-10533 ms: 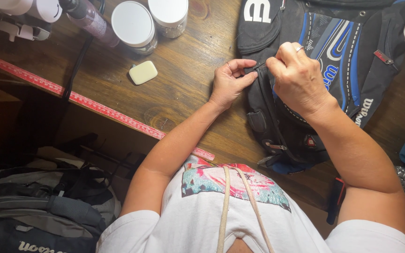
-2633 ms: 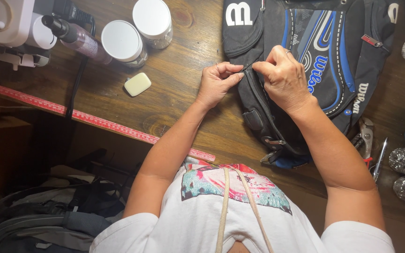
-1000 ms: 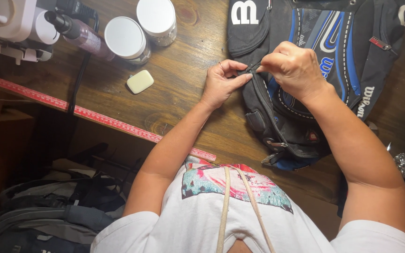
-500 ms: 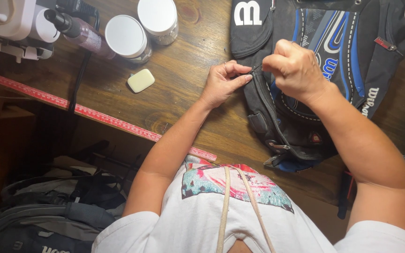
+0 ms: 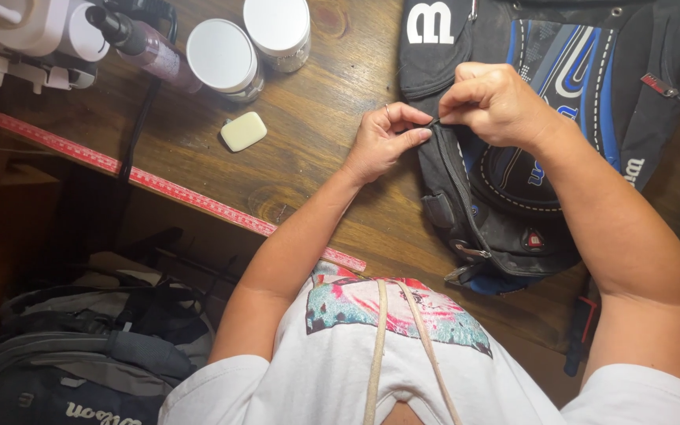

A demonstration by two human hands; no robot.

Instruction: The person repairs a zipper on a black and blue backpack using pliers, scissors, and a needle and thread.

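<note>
A black and blue backpack (image 5: pixel 560 134) lies on the wooden table (image 5: pixel 316 181). My left hand (image 5: pixel 383 142) pinches the backpack's edge beside the zipper, fingers closed on the fabric. My right hand (image 5: pixel 493 102) is just to the right of it, fingers closed on the small zipper end at the top of the zipper track (image 5: pixel 458 189). The two hands nearly touch.
Two white-lidded jars (image 5: pixel 222 59) (image 5: pixel 277 27), a pump bottle (image 5: pixel 139 43) and a white device (image 5: pixel 29 31) stand at the table's far left. A pale soap-like bar (image 5: pixel 243 131) lies near them. A red measuring tape (image 5: pixel 143 181) runs along the table edge. A grey-black bag (image 5: pixel 80 354) sits on the floor.
My hands have stayed at the same spot on the backpack's zipper; the right hand shifted slightly, and the view drifted a little.
</note>
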